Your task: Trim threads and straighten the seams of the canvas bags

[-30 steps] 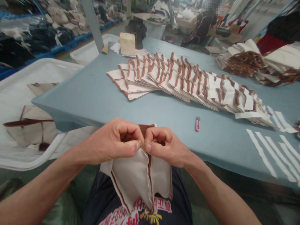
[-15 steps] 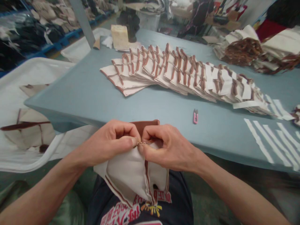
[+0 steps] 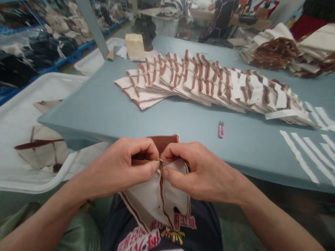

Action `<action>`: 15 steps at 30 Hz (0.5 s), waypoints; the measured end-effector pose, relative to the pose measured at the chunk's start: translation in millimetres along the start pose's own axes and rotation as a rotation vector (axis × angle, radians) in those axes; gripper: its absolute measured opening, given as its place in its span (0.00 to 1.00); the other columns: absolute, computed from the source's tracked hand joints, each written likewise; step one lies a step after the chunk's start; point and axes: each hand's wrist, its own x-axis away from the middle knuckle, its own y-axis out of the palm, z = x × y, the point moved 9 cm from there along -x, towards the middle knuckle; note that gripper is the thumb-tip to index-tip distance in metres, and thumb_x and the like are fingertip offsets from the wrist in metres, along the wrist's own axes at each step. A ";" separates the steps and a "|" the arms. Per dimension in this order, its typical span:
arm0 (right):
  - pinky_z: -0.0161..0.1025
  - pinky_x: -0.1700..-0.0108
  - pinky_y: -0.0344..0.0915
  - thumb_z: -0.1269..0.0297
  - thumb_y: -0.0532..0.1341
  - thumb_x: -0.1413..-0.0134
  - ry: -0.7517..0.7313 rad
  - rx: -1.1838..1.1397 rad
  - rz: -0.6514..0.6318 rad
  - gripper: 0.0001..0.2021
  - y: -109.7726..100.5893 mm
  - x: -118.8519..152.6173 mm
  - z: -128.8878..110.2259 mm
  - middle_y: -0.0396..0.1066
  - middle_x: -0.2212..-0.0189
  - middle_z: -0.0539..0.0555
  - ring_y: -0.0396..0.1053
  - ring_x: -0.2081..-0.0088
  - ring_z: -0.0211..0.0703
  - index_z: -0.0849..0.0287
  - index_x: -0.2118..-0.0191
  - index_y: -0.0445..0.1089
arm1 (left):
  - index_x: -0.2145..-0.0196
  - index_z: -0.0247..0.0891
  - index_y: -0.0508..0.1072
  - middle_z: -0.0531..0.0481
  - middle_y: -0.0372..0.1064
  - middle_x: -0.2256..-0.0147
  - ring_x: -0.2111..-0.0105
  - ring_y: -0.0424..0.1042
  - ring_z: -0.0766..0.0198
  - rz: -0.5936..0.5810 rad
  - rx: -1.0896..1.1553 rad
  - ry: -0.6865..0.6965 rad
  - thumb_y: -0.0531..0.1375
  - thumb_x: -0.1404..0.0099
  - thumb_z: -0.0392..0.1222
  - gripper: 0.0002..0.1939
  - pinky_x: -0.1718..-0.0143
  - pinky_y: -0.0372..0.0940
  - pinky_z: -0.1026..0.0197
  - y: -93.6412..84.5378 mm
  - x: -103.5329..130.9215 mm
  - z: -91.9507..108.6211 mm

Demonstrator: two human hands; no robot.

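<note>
Over my lap hangs a sewn cream fabric pouch (image 3: 146, 202) with brown seam edging and a brown inside at its top. My left hand (image 3: 131, 162) pinches its upper rim just left of the vertical brown seam. On the other side of that seam, my right hand (image 3: 188, 167) grips the same rim, thumb in front. The fingertips of both hands nearly meet where the seam reaches the rim. Beyond them on the blue-grey table (image 3: 99, 108) lies a pair of pink thread snips (image 3: 221, 129). A long overlapping row of similar folded cream pieces (image 3: 183, 78) stretches across the table.
White strips (image 3: 299, 157) lie at the table's right. Bundled cream and brown pieces (image 3: 277, 52) sit at the back right. A yellowish block (image 3: 134, 46) stands at the far left corner. At left, a white bin (image 3: 31, 186) holds another cream pouch (image 3: 44, 151).
My thumbs have spread slightly apart and downward, so the brown seam at the rim now shows between them. The view has shifted a little.
</note>
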 end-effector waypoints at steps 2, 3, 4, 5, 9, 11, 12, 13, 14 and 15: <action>0.36 0.67 0.53 0.73 0.62 0.45 0.005 -0.006 -0.008 0.03 -0.1 -0.3 2.4 0.70 0.76 0.45 0.61 0.74 0.34 0.59 0.68 0.73 | 0.70 0.38 0.74 0.59 0.68 0.77 0.77 0.63 0.70 0.042 -0.110 0.060 0.59 0.38 0.34 0.05 0.77 0.56 0.68 -3.1 0.9 7.1; 0.36 0.67 0.53 0.73 0.62 0.45 0.009 -0.010 -0.004 0.04 -0.7 -0.6 3.8 0.70 0.76 0.45 0.61 0.74 0.34 0.59 0.68 0.73 | 0.69 0.39 0.74 0.60 0.68 0.77 0.78 0.63 0.71 0.058 -0.156 0.100 0.58 0.38 0.33 0.05 0.76 0.56 0.68 -3.7 1.5 11.1; 0.36 0.67 0.53 0.74 0.62 0.45 0.013 -0.015 0.003 0.04 -1.4 -1.1 5.1 0.70 0.76 0.45 0.62 0.74 0.35 0.59 0.69 0.72 | 0.68 0.39 0.74 0.60 0.67 0.77 0.78 0.63 0.71 0.072 -0.198 0.142 0.58 0.38 0.32 0.06 0.76 0.56 0.68 -3.8 2.3 15.1; 0.36 0.67 0.53 0.73 0.62 0.46 0.018 -0.020 0.008 0.04 -2.1 -1.7 6.5 0.70 0.76 0.45 0.62 0.73 0.35 0.59 0.69 0.72 | 0.68 0.39 0.73 0.61 0.67 0.77 0.77 0.63 0.71 0.084 -0.240 0.180 0.58 0.37 0.31 0.06 0.75 0.56 0.67 -3.4 3.0 18.3; 0.35 0.68 0.53 0.72 0.63 0.45 0.036 -0.046 0.014 0.04 -3.8 -5.6 11.8 0.69 0.76 0.45 0.62 0.73 0.35 0.58 0.71 0.71 | 0.68 0.39 0.71 0.58 0.69 0.74 0.75 0.66 0.69 0.155 -0.398 0.308 0.58 0.36 0.30 0.07 0.72 0.56 0.65 -1.5 6.7 29.4; 0.35 0.68 0.52 0.72 0.62 0.45 0.037 -0.070 0.019 0.05 -3.7 -7.9 15.1 0.67 0.77 0.44 0.60 0.74 0.34 0.58 0.72 0.70 | 0.68 0.38 0.71 0.56 0.70 0.72 0.73 0.67 0.68 0.188 -0.451 0.371 0.56 0.33 0.30 0.07 0.71 0.57 0.64 0.5 9.1 35.2; 0.34 0.69 0.52 0.71 0.62 0.44 0.038 -0.089 0.025 0.06 -3.2 -8.9 17.1 0.66 0.78 0.44 0.59 0.74 0.34 0.58 0.72 0.70 | 0.68 0.37 0.71 0.54 0.70 0.71 0.72 0.68 0.67 0.202 -0.473 0.403 0.56 0.32 0.30 0.08 0.71 0.58 0.64 1.9 10.5 37.6; 0.34 0.69 0.52 0.71 0.62 0.44 0.040 -0.110 0.035 0.06 -2.3 -9.6 19.5 0.65 0.78 0.44 0.59 0.75 0.33 0.58 0.72 0.70 | 0.68 0.37 0.71 0.53 0.71 0.70 0.72 0.69 0.66 0.216 -0.501 0.435 0.55 0.30 0.30 0.09 0.70 0.59 0.63 3.5 12.2 39.5; 0.34 0.70 0.52 0.71 0.62 0.44 0.039 -0.134 0.050 0.06 -1.2 -9.8 21.7 0.65 0.79 0.43 0.58 0.75 0.33 0.58 0.73 0.69 | 0.68 0.37 0.71 0.52 0.71 0.70 0.71 0.69 0.66 0.230 -0.535 0.466 0.54 0.29 0.30 0.11 0.70 0.61 0.63 5.4 14.2 40.4; 0.34 0.70 0.52 0.70 0.61 0.45 0.033 -0.158 0.069 0.06 0.2 -9.8 23.6 0.64 0.79 0.43 0.58 0.75 0.33 0.58 0.73 0.69 | 0.68 0.36 0.72 0.50 0.72 0.69 0.71 0.70 0.65 0.241 -0.574 0.494 0.54 0.27 0.30 0.12 0.70 0.62 0.62 7.7 16.5 39.9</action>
